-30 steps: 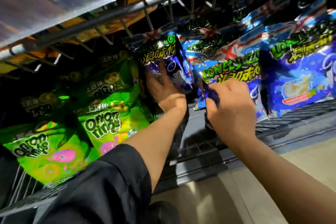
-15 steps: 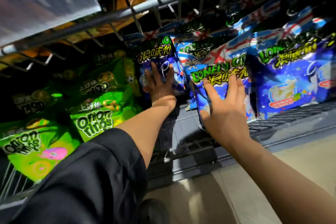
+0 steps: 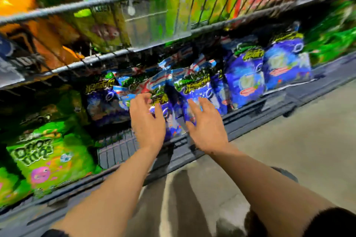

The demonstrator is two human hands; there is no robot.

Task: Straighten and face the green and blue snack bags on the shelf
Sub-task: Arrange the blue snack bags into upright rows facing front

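Blue snack bags (image 3: pixel 244 81) stand in a row along the lower wire shelf (image 3: pixel 115 148), some leaning and overlapping in the middle. Green onion-ring bags (image 3: pixel 48 156) fill the shelf's left end. My left hand (image 3: pixel 147 121) is open with curled fingers against a central blue bag (image 3: pixel 169 121). My right hand (image 3: pixel 207 127) is open with spread fingers, just right of that bag, in front of another blue bag (image 3: pixel 194 86). The picture is blurred, so I cannot tell whether the fingers touch the bags.
An upper wire basket (image 3: pixel 107 2) holds green and orange bags, with a clear tag holder (image 3: pixel 154 25) on its front. More green bags (image 3: pixel 331 44) lie at the far right. The grey floor (image 3: pixel 298 140) is below the shelf.
Both hands have shifted right along the row, from the leftmost blue bags to the central ones. The view has swung, and more of the shelf to the right shows.
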